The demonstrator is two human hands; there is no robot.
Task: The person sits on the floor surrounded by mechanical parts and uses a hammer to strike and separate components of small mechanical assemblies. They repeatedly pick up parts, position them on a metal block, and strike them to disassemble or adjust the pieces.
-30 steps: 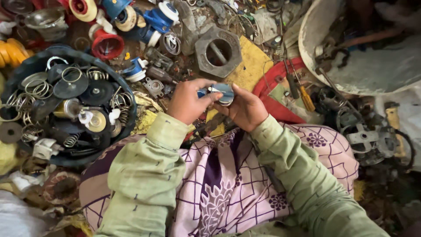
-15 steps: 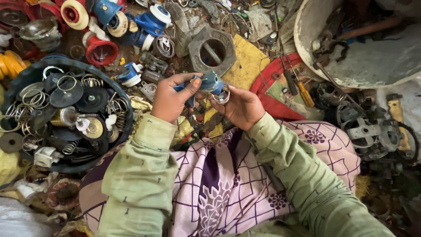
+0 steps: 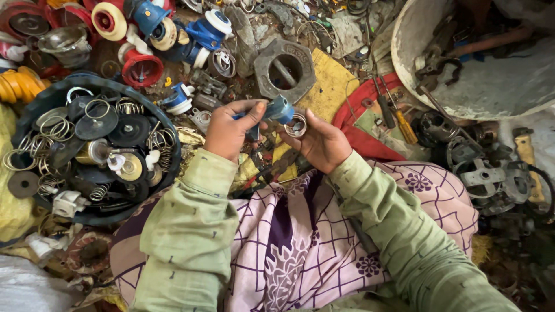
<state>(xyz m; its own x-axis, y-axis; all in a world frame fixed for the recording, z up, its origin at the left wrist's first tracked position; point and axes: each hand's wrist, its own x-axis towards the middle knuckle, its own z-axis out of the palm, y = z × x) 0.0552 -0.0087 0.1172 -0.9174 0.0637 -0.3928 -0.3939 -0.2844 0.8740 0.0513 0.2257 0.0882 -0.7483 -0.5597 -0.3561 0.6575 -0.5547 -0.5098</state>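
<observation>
— In the head view, what do the hands hold?

— The left hand [image 3: 228, 130] is closed around a small blue valve part [image 3: 278, 110]; the right hand [image 3: 319, 141] pinches a metal ring [image 3: 297, 125] just beside it; both are above the lap.

— How far is the work?

— I judge it is in the middle; the ring is not yet seated; the black basket [image 3: 167, 124] at the left holds many springs and discs.

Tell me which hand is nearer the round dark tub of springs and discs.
Left. The left hand sits just right of the tub's rim, gripping a blue fitting; the right hand is farther right, beyond that fitting.
</observation>
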